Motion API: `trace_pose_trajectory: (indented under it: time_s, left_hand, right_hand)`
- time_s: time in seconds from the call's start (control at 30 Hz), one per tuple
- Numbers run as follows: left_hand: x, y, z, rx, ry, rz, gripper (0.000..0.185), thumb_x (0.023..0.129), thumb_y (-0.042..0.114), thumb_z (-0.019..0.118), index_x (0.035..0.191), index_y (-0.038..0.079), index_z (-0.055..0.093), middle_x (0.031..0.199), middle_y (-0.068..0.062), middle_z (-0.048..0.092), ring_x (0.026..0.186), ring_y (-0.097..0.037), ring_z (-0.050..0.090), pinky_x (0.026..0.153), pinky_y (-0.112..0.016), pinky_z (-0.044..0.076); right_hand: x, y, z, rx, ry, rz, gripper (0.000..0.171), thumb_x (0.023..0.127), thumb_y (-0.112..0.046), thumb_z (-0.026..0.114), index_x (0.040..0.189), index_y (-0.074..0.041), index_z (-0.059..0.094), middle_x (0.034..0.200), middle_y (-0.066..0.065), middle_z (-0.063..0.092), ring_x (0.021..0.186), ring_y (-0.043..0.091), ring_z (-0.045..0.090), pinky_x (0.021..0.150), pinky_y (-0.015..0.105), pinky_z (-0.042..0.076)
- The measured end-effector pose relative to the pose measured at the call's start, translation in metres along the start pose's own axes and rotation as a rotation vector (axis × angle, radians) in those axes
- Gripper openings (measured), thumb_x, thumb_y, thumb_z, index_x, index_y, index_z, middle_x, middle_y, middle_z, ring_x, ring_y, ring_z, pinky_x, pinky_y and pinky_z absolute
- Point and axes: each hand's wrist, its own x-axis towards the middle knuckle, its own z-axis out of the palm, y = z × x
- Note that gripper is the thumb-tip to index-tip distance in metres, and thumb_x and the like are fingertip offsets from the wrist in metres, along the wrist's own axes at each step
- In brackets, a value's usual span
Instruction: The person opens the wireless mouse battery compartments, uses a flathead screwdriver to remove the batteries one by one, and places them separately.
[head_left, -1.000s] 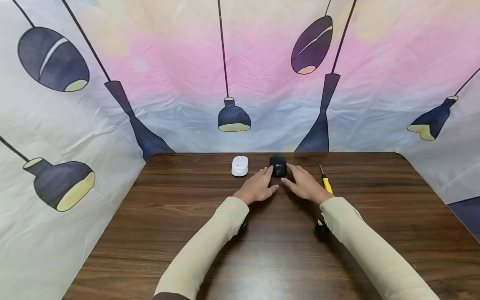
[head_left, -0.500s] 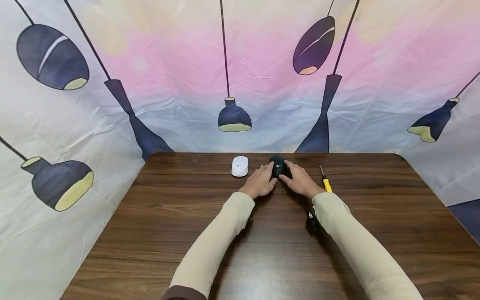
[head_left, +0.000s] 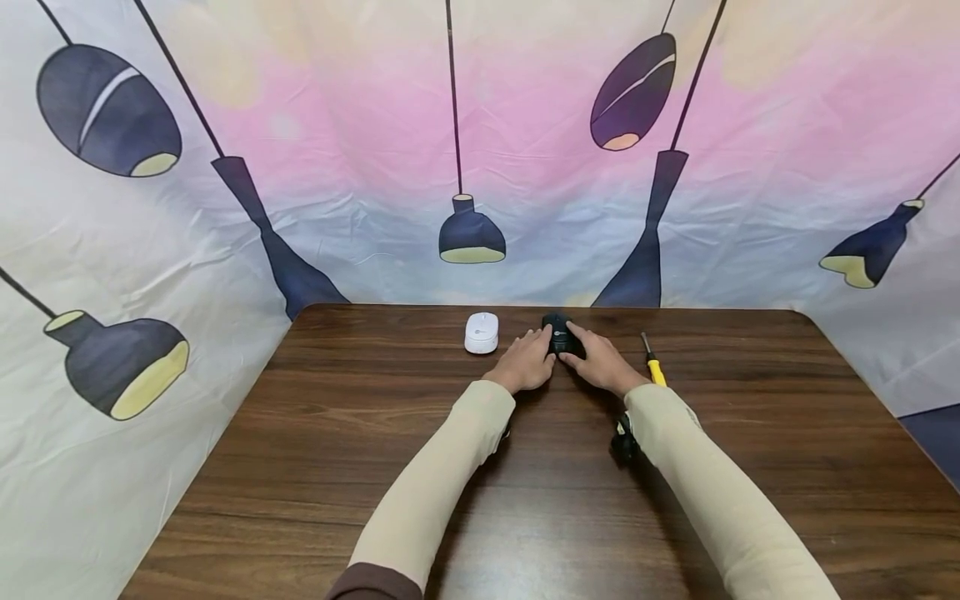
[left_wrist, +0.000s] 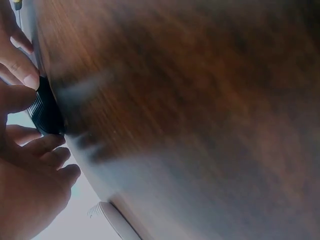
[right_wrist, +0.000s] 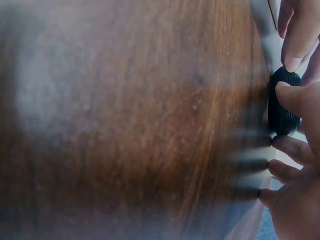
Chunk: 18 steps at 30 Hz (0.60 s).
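- Clearly, the black computer mouse [head_left: 558, 328] is at the far edge of the table [head_left: 300, 442], a little to the right of its middle. It is dark all over, with a small pale logo on the top, and in both wrist views its near end shows fine ridges.
- The left hand [head_left: 524, 360] grips it from the left: the thumb is on the ridged end, and other fingers bend at the side.
- The right hand [head_left: 602, 360] grips it from the right, also with the thumb on the ridged end; its outer fingers are spread beside the mouse.
- The fingers cover part of both sides of the mouse in the head view.
- The white mouse [head_left: 482, 333] lies near, to the left of the left hand, and it carries a small grey logo.
- The screwdriver [head_left: 654, 367], with yellow handle and metal shaft, lies beyond the right hand. The right sleeve [head_left: 720, 492] hides the lower end of this handle.
- Under the right cuff a black object [head_left: 623, 442] is seen; I cannot tell its details.
- Behind the table hangs a pastel cloth [head_left: 360, 125], printed with dark lamps.
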Motion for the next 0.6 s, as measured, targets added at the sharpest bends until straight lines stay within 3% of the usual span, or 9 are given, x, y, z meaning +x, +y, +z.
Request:
trace_pose_trajectory:
  time_s: [0.37, 0.6]
  left_hand:
    - [-0.008, 0.000, -0.004, -0.053, 0.004, 0.007, 0.057, 0.109, 0.023, 0.047, 0.159, 0.005, 0.026, 0.161, -0.016, 0.034, 0.150, -0.031, 0.027, 0.126, -0.042, 0.023]
    - [-0.013, -0.003, -0.004, -0.080, 0.010, -0.002, 0.053, 0.108, 0.024, 0.050, 0.155, 0.008, 0.032, 0.156, -0.016, 0.042, 0.147, -0.030, 0.034, 0.121, -0.044, 0.034]
  right_hand:
    - [-0.007, -0.005, -0.003, 0.011, 0.014, -0.009, 0.068, 0.102, -0.018, 0.064, 0.155, 0.006, 0.030, 0.156, 0.030, 0.033, 0.142, 0.047, 0.034, 0.116, 0.062, 0.034]
    - [-0.009, -0.008, -0.002, 0.004, 0.002, -0.002, 0.069, 0.099, -0.021, 0.070, 0.153, 0.003, 0.036, 0.154, 0.029, 0.038, 0.141, 0.045, 0.038, 0.114, 0.061, 0.037]
